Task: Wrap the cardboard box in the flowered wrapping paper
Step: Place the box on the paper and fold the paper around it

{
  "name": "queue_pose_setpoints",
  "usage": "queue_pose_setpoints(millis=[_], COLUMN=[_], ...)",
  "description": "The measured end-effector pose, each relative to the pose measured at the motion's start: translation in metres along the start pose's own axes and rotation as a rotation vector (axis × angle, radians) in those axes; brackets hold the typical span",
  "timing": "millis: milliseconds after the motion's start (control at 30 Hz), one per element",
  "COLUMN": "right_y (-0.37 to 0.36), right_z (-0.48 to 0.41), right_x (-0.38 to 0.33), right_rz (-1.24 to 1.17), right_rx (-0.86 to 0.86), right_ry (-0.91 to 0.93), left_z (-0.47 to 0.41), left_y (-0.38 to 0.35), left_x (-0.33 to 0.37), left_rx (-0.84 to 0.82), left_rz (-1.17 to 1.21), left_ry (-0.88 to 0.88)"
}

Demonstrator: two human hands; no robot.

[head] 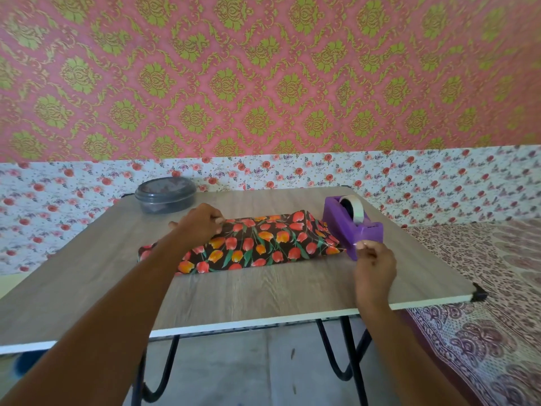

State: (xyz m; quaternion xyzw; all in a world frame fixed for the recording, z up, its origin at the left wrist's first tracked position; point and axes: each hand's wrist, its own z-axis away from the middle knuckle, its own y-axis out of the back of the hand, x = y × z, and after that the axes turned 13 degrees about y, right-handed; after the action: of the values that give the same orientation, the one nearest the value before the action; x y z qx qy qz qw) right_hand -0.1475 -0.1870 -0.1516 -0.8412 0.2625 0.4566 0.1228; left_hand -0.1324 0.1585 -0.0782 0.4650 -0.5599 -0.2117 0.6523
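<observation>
The left hand (202, 222) is bearing down on the far left top of the flowered wrapping paper (257, 244), fingers curled onto the fold and holding it in place. The paper, dark with red and orange tulips, is lying mid-surface, folded over the cardboard box so that no cardboard is showing. At its left end a flap is spreading flat on the wood-grain surface (263, 291).

Over on the right, the right hand (373, 265) is pinching a strip of tape (359, 244) between thumb and fingertips, right at the near end of the purple tape dispenser (342, 218). The dispenser is sitting just beside the paper's right end, its white roll (357, 210) standing upright. The two hands are working well apart. A lidded grey container (165, 194) is sitting at the far left corner.
</observation>
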Motion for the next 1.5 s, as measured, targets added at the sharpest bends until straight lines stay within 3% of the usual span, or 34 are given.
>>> queue_pose_setpoints(millis=[133, 333, 433, 600, 733, 833, 1000, 1500], right_y=[-0.024, -0.087, -0.125, -0.183, -0.206, -0.206, -0.206, -0.236], right_z=[0.014, 0.011, 0.008, 0.001, 0.009, 0.011, 0.009, 0.001], right_x=[-0.029, -0.071, -0.088, -0.111, -0.105, -0.095, -0.096, -0.107], right_rz=[-0.129, -0.178, -0.168, -0.135, -0.169, -0.137, -0.07, 0.222], right_rx=[-0.229, -0.405, -0.483, -0.779, -0.766, -0.718, -0.799, -0.92], right_ry=[0.157, 0.384, 0.367, 0.197, -0.012, 0.035, 0.011, -0.052], left_z=[0.001, -0.002, -0.008, -0.015, -0.02, -0.022, -0.022, -0.018], left_y=[0.009, 0.005, 0.007, 0.002, -0.004, 0.0, 0.006, 0.007], left_x=[-0.002, -0.009, -0.014, -0.016, -0.019, -0.022, -0.035, -0.036], left_rx=[-0.055, 0.064, 0.078, 0.088, 0.14, 0.118, 0.096, 0.177], left_rz=[0.032, 0.095, 0.111, 0.145, 0.168, 0.156, -0.019, -0.006], left_ry=[-0.034, -0.054, -0.003, -0.014, 0.013, 0.015, 0.036, 0.082])
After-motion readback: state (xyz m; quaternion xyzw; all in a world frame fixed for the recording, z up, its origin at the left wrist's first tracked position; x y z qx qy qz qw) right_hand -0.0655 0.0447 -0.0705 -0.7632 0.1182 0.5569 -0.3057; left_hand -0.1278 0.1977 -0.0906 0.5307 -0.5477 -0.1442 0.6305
